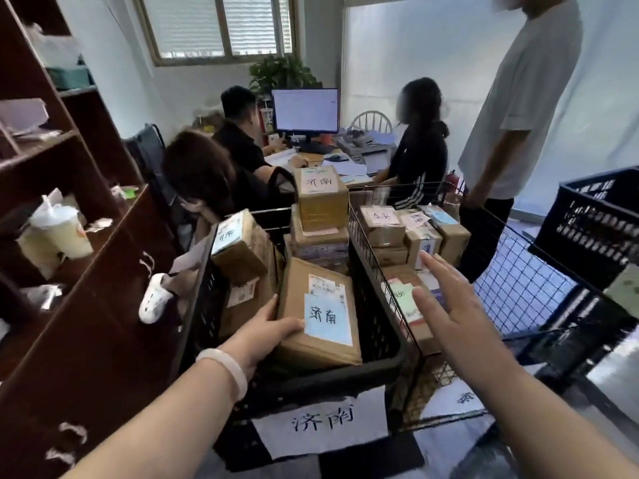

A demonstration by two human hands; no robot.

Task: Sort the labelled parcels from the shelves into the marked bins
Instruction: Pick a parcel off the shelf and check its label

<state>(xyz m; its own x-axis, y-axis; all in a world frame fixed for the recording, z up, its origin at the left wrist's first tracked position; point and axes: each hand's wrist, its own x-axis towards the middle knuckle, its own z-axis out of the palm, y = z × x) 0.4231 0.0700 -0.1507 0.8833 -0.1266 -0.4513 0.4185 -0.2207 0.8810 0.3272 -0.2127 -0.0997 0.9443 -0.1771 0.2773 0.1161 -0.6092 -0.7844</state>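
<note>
Left hand grips the near-left corner of a brown parcel, thumb on top | parcel, blue handwritten label up, lies inside the black plastic bin above its white paper sign | right hand spread flat, holding nothing, over parcels in the wire basket | black crate far right

A white paper sign on the front of the black bin reads "济南" in handwritten black characters. The same two characters stand on a blue slip on the brown parcel inside, on the tilted box and, upside down, on the top box. The printed shipping label is too blurred to read.
</note>
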